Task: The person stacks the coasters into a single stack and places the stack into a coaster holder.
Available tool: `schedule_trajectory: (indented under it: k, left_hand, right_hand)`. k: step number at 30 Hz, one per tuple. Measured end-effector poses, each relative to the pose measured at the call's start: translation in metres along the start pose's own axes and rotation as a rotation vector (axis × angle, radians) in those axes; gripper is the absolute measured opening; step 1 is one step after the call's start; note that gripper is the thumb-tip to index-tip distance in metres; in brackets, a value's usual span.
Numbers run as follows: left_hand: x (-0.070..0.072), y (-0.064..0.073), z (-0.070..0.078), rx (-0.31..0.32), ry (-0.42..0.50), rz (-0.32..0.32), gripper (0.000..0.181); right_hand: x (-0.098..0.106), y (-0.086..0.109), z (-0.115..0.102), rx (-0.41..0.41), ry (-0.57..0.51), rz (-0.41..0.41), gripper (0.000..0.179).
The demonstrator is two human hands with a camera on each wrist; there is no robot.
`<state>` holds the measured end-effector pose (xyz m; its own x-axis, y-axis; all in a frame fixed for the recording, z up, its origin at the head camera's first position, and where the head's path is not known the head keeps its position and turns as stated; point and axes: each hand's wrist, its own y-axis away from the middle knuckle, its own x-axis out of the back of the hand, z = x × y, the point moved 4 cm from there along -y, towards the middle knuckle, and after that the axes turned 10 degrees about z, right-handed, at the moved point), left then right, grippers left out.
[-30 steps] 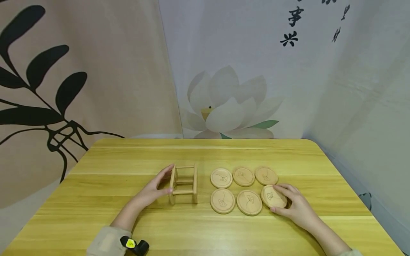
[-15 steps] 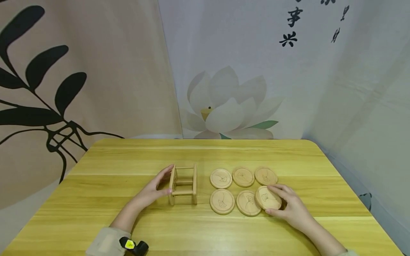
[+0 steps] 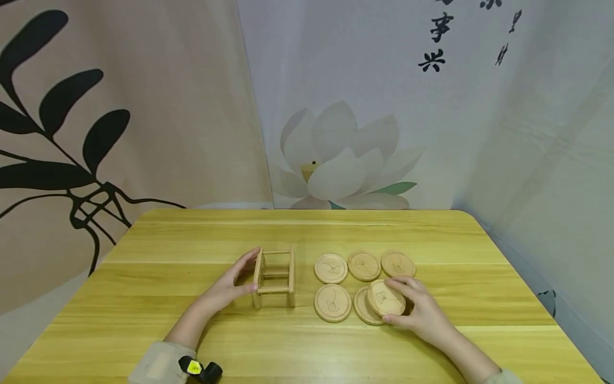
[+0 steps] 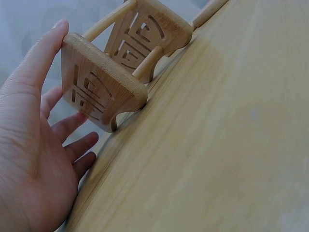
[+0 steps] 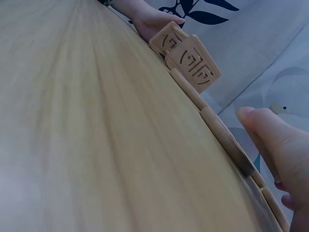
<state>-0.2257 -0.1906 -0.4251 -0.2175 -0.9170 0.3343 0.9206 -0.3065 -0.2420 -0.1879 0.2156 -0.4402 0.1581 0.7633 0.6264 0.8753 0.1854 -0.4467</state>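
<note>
My left hand [image 3: 227, 285] grips the left side panel of a small wooden coaster rack [image 3: 275, 289], thumb at the near edge and a finger at the far edge. Cut-out patterns mark the rack's panels [image 4: 104, 89] in the left wrist view. A round wooden coaster [image 3: 384, 298] with a leaf engraving is pinched between thumb and fingers of my right hand [image 3: 424, 309]. It hangs over the front middle coaster [image 3: 362, 309], partly hiding it. Left of that lies another coaster [image 3: 332, 303]. In the right wrist view the thumb [image 5: 280, 140] mostly hides the held coaster.
Behind, a row of coasters lies flat: one at left [image 3: 331, 268], one in the middle [image 3: 364, 266], one at right [image 3: 398, 263]. All rest on a wooden table [image 3: 192, 234]. A printed curtain [image 3: 206, 106] hangs behind it.
My right hand has carried its coaster leftward, from the right end of the front row to above the middle one. The left hand and the rack have stayed put.
</note>
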Motion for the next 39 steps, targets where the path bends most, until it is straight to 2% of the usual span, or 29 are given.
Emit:
schedule_trajectory:
  k: [4, 8, 18, 25, 28, 31, 39]
  left_hand:
    - [0.001, -0.002, -0.014, 0.004, -0.018, 0.007, 0.074]
    - [0.002, -0.002, -0.019, 0.007, -0.028, 0.008, 0.074]
    - [0.0, 0.001, 0.005, 0.004, 0.002, 0.002, 0.073]
    - [0.001, -0.002, -0.015, 0.001, -0.029, 0.012, 0.074]
    - [0.001, -0.003, -0.018, 0.003, -0.029, 0.015, 0.074]
    - [0.0, -0.003, -0.014, 0.005, -0.022, 0.013, 0.074]
    - [-0.001, 0.0, 0.009, 0.012, -0.017, -0.006, 0.074]
  right_hand:
    - [-0.005, -0.003, -0.004, 0.01, -0.01, -0.004, 0.077]
    - [-0.009, -0.005, -0.005, 0.011, -0.009, -0.003, 0.078]
    - [-0.021, -0.01, -0.013, 0.013, -0.013, -0.021, 0.078]
    - [-0.03, -0.014, -0.022, 0.013, -0.032, -0.038, 0.076]
    - [-0.034, -0.016, -0.026, 0.037, -0.026, -0.035, 0.075]
    - [-0.038, -0.017, -0.029, 0.053, -0.034, -0.037, 0.076]
    - [-0.047, -0.02, -0.038, 0.082, -0.064, -0.057, 0.076]
